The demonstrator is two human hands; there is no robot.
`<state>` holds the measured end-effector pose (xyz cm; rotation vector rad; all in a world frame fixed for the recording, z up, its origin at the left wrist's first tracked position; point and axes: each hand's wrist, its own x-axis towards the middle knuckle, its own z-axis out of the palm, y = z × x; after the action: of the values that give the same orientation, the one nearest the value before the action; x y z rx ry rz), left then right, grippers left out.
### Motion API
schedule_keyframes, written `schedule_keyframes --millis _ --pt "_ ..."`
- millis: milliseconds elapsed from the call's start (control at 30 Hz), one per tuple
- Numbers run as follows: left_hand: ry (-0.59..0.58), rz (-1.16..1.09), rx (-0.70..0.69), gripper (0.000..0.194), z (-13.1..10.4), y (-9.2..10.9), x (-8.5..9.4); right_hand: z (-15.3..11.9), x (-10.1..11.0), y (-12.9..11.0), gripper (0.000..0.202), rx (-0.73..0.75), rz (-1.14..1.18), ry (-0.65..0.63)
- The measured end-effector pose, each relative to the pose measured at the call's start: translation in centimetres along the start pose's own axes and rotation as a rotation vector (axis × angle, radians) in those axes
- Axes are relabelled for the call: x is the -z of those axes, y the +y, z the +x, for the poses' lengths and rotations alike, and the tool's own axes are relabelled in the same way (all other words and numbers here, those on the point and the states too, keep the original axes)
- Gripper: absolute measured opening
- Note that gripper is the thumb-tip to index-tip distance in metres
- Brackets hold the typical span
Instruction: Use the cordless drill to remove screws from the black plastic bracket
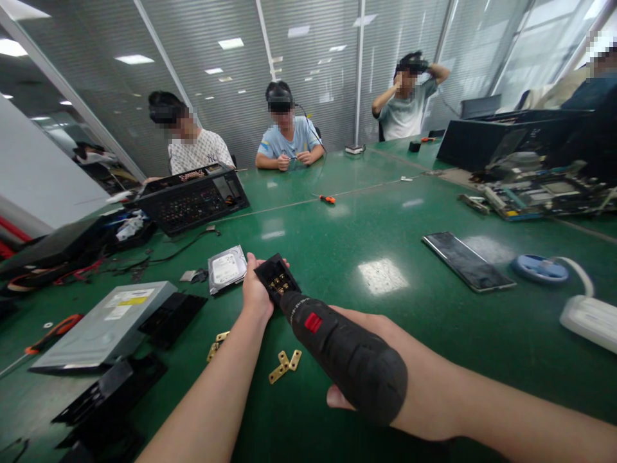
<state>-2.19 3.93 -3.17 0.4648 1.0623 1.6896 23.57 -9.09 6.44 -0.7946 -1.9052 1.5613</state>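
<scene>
A small black block with brass-coloured metal pieces inside [278,280] rests in my left hand [256,289], whose fingers wrap round it. My right hand [380,347] grips a black power screwdriver with a red switch [344,354]. The tool's front end points at the block and hides its lower right corner; whether the tip touches the metal is hidden. Below the block, several small brass plates [284,368] lie on the green table [308,225], and more brass plates [213,350] show beside my left forearm.
A hard drive [226,269], an optical drive [113,325] and an orange screwdriver [55,334] lie left. A phone [467,260] and white lamp-like object [592,321] are right. Circuit boards [544,193] and a black case [193,199] stand farther off. Several people sit around the table.
</scene>
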Motion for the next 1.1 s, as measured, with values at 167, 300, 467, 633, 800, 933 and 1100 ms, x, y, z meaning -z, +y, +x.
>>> schedule_keyframes --millis 167,300,467,633,800,933,1100 --pt "0.055 0.091 -0.084 0.071 0.0 -0.3 -0.1 -0.2 -0.6 0.2 0.073 -0.029 -0.044 0.029" --pt "-0.018 0.096 -0.074 0.071 -0.9 0.0 -0.7 -0.3 -1.0 0.2 0.070 -0.019 -0.095 0.042" --pt "-0.127 0.081 -0.118 0.067 -1.9 0.2 -0.8 -0.1 -1.2 -0.1 0.059 -0.088 -0.006 0.063" --pt "-0.158 0.062 -0.116 0.063 -1.9 -0.2 -0.3 0.0 -1.5 -0.7 0.069 -0.134 0.000 0.046" --pt "-0.131 0.130 -0.126 0.061 -1.7 -0.3 -0.6 0.3 -1.7 -0.9 0.059 -0.159 0.128 0.065" --pt "-0.088 0.183 -0.108 0.061 -1.8 0.0 -1.1 0.0 -1.4 0.0 0.063 -0.072 0.106 0.060" --pt "-0.061 0.159 -0.093 0.049 -2.1 0.3 -1.6 -0.2 -1.3 0.3 0.063 -0.043 0.058 0.043"
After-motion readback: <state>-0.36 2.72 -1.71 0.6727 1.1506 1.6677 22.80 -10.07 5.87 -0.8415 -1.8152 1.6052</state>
